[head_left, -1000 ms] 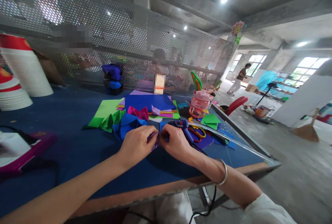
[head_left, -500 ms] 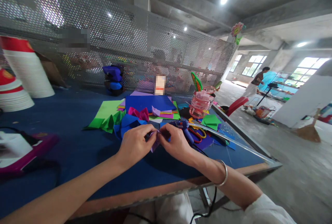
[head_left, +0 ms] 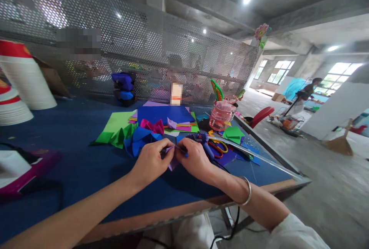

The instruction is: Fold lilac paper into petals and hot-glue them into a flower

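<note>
A small folded piece of purple paper [head_left: 172, 163] is pinched between my two hands above the blue tabletop. My left hand [head_left: 152, 160] grips its left side with thumb and forefinger, and my right hand [head_left: 196, 160] pinches the right side close by. The fingers partly cover the paper. Just beyond my left hand lie crumpled, folded blue paper [head_left: 141, 138] and green folded paper [head_left: 119, 136]. A pink folded paper piece [head_left: 152, 126] sits behind them. Beside my right hand rests a dark blue glue gun [head_left: 205, 140], with scissors [head_left: 220, 150] next to it.
Stacked coloured sheets [head_left: 164, 114] lie at the back before a perforated metal screen [head_left: 201, 57]. A pink bottle [head_left: 221, 115] stands right of them. Paper cup stacks [head_left: 29, 80] and a magenta power strip [head_left: 34, 172] are at left. A person [head_left: 308, 91] is in the far right background.
More of the purple paper shows below my fingers, while both hands stay in nearly the same place. The person in the background has moved to the right.
</note>
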`<action>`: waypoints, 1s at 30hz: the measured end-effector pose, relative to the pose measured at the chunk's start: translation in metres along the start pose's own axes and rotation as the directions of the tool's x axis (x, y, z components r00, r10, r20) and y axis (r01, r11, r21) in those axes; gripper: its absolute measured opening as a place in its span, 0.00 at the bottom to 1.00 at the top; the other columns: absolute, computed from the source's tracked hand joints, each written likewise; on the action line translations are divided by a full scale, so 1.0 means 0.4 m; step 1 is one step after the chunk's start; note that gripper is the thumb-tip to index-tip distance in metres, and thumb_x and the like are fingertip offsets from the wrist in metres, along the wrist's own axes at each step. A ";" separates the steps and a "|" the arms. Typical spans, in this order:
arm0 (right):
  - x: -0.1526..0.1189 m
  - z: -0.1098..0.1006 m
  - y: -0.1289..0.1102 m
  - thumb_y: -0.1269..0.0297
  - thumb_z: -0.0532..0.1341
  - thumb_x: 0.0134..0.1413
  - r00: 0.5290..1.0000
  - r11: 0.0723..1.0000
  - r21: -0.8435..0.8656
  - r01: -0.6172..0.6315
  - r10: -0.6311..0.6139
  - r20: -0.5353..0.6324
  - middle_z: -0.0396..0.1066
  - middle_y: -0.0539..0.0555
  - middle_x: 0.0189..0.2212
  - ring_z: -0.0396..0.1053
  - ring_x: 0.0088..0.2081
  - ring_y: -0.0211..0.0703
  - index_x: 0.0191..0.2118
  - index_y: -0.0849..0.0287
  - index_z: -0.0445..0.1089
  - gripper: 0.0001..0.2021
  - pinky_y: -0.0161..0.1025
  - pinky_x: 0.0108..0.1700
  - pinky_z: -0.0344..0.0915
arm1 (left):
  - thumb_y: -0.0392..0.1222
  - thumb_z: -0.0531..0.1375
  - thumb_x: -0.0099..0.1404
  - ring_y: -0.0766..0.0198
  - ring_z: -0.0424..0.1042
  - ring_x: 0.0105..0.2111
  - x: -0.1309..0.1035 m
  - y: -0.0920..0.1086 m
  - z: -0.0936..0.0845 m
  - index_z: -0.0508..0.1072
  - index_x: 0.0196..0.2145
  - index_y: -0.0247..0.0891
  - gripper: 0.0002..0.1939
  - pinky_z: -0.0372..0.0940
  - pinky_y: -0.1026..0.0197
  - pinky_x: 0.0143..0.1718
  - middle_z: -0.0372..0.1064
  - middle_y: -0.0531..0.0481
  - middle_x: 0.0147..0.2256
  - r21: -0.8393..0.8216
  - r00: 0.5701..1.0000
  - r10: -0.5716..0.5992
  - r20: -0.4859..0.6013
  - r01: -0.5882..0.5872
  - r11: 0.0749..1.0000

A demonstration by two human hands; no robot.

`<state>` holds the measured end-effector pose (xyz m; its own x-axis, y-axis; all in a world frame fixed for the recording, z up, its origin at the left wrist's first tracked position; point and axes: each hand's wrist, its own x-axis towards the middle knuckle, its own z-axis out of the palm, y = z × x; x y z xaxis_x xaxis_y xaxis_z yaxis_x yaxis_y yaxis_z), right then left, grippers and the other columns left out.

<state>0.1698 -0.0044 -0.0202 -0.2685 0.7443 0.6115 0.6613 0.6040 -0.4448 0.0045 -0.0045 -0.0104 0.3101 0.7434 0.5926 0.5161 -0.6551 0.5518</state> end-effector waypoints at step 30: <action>-0.007 0.006 0.000 0.73 0.59 0.53 0.998 0.970 -0.234 0.063 -0.060 0.017 0.70 0.52 0.28 0.68 0.31 0.43 0.30 0.57 0.63 0.05 0.36 0.33 0.59 | 0.37 0.54 0.60 0.65 0.72 0.26 0.004 0.007 -0.005 0.74 0.30 0.39 0.09 0.62 0.63 0.30 0.74 0.54 0.26 0.021 0.998 -0.047 0.036 0.046 0.999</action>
<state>0.1689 -0.0059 -0.0234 -0.3196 0.7112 0.6261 0.7888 0.5659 -0.2401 0.0049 -0.0055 -0.0067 0.3141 0.7775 0.5448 0.5462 -0.6174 0.5661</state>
